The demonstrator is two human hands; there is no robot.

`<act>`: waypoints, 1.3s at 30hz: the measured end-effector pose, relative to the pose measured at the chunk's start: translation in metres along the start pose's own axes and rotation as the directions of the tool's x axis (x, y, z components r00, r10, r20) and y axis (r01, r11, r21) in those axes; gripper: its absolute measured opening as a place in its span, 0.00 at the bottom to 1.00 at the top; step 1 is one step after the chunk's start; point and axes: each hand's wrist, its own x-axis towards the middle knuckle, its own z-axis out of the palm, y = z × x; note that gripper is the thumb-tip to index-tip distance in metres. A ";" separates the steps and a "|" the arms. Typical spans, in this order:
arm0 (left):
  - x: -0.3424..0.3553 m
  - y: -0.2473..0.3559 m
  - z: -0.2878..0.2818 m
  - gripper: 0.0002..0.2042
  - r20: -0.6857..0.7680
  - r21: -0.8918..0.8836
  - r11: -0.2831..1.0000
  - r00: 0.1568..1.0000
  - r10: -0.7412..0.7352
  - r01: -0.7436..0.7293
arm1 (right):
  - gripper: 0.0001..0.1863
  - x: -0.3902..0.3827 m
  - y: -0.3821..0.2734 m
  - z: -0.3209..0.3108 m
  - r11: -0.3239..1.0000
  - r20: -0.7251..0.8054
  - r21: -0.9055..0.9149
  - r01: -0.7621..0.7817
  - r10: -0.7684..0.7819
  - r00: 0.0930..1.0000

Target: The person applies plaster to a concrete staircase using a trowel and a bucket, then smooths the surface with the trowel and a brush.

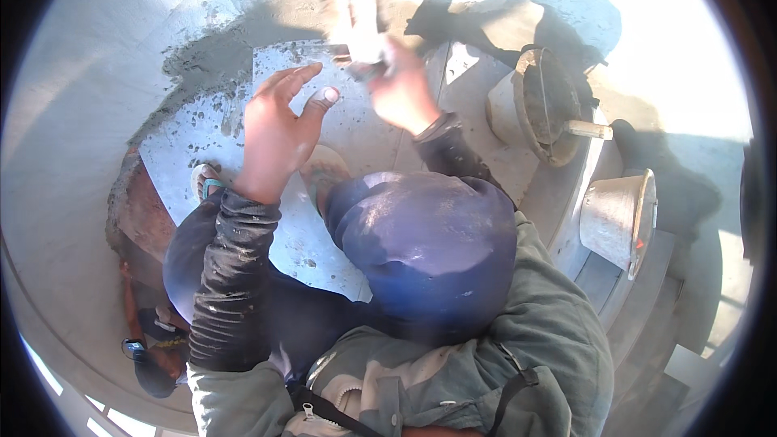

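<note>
Up against the wall, my right hand (401, 85) is closed on the handle of a plastering trowel (356, 4), a rectangular flat blade smeared by motion. Grey mortar shows along the blade's upper edge. To its left my left hand (275, 129) is raised over the board, fingers apart and nothing in it. A dark band of wet mortar (212, 65) runs along the wall behind both hands. Beneath them lies a pale board (214, 125) spattered with mortar drops, on which my sandaled feet rest.
At right stands a mortar-caked bucket (503, 113) with a wooden handle (589, 129) sticking out over its rim. Nearer me is a second bucket (607, 214), tilted on the planks (639, 299). Another person (154, 364) is below at the lower left, past the board's edge.
</note>
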 end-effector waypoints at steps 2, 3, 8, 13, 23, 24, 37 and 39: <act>0.001 0.010 -0.014 0.13 0.054 0.172 0.975 0.989 0.135 -0.142 | 0.16 0.028 0.043 -0.050 0.985 -0.126 0.017 -0.173 0.173 0.977; 0.001 0.009 -0.014 0.13 0.100 0.151 0.980 0.988 0.117 -0.131 | 0.17 0.034 0.054 -0.080 0.968 -0.249 -0.032 -0.248 0.233 0.940; -0.001 0.001 0.000 0.13 0.272 0.070 0.994 0.960 0.062 -0.084 | 0.21 0.063 0.151 -0.182 0.857 -0.572 -0.194 -0.476 0.296 0.765; -0.007 -0.007 -0.017 0.12 0.389 0.142 0.989 0.921 -0.032 -0.026 | 0.22 0.076 0.138 -0.146 0.739 -0.471 -0.027 -0.673 0.584 0.661; -0.013 -0.008 0.002 0.14 0.489 0.196 0.974 0.872 0.000 -0.110 | 0.19 0.063 0.253 -0.195 0.671 -0.387 -0.576 -0.466 0.279 0.879; -0.013 -0.010 0.002 0.14 0.496 0.198 0.974 0.868 -0.005 -0.108 | 0.18 0.063 0.253 -0.189 0.725 -0.372 -0.527 -0.443 0.271 0.888; -0.014 -0.015 0.005 0.12 0.482 0.261 0.954 0.876 0.003 -0.147 | 0.18 0.070 0.214 -0.177 0.839 -0.616 -0.056 -0.541 0.398 0.680; -0.015 -0.015 0.002 0.12 0.501 0.288 0.949 0.865 -0.035 -0.128 | 0.19 0.072 0.222 -0.165 0.864 -0.530 -0.105 -0.493 0.371 0.763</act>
